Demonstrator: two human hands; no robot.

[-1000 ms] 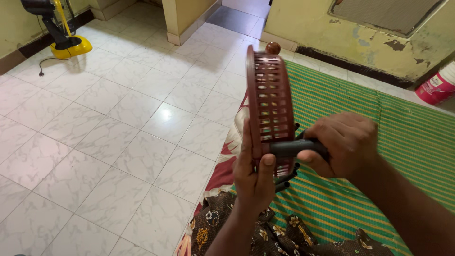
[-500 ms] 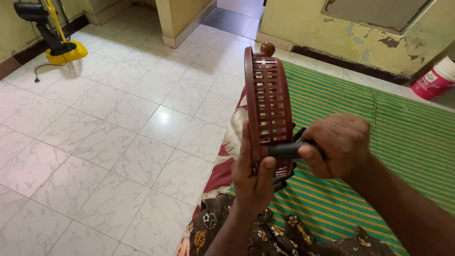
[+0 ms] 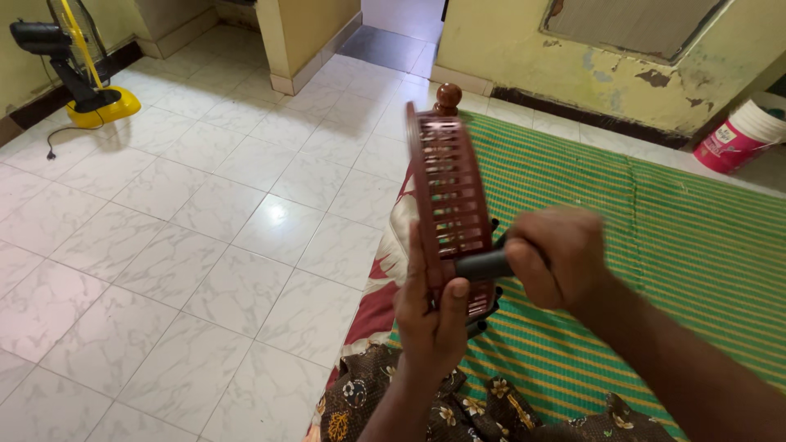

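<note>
Brown slotted plastic basket (image 3: 449,192), round, held on edge above the near left corner of the green striped mat (image 3: 655,245), its side wall turned toward the camera and a rounded knob at the top. Left hand (image 3: 432,315) closed on the lower rim of the basket from beneath, thumb pressed over the edge. Right hand (image 3: 557,255) wrapped tight round a dark cylindrical handle (image 3: 483,265) set against the lower part of the basket wall; several short dark prongs visible below the basket, apparently belonging to the same tool, though partly hidden behind the rim. Patterned brown cloth (image 3: 426,401) under the forearms, at the mat's near edge. White tiled floor (image 3: 180,229) off the mat's left edge, with a yellow-based stand fan (image 3: 78,69) at the far left by the wall; pink bucket (image 3: 737,135) beyond the mat's far right corner. Judged advisable: keep the left grip firm and low so the basket does not roll on its edge, hold the handle square to the slotted wall, apply even pressure, and avoid forcing the thin plastic ribs, which look liable to crack.
</note>
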